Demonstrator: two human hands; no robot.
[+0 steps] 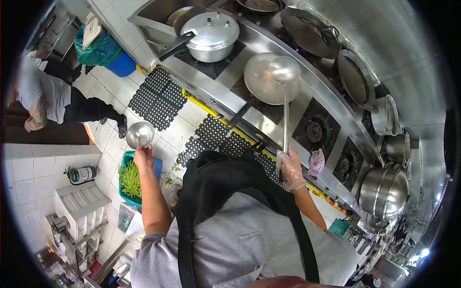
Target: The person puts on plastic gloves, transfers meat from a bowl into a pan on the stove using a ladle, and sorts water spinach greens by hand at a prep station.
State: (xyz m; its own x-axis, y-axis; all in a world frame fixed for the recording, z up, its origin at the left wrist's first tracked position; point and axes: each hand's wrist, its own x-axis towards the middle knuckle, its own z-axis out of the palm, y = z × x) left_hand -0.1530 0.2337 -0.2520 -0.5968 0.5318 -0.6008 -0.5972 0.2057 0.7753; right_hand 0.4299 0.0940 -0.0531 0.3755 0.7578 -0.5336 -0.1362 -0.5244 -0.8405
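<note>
My left hand, without a glove, grips a small metal bowl by its near edge, held out over the floor to the left. Below that hand stands a green crate with long green vegetables in it. In a clear plastic glove, my right hand is closed around the long handle of a metal ladle. The ladle's bowl is over a wok on the stove; whether the two touch, I cannot tell. A pinkish cloth lies on the stove's front edge beside my right hand.
On the stove sits a lidded pressure cooker, its black handle jutting toward the front. Several pans and a large steel pot line the back and right. A person stands at left, near a blue bin. Black mats cover some floor.
</note>
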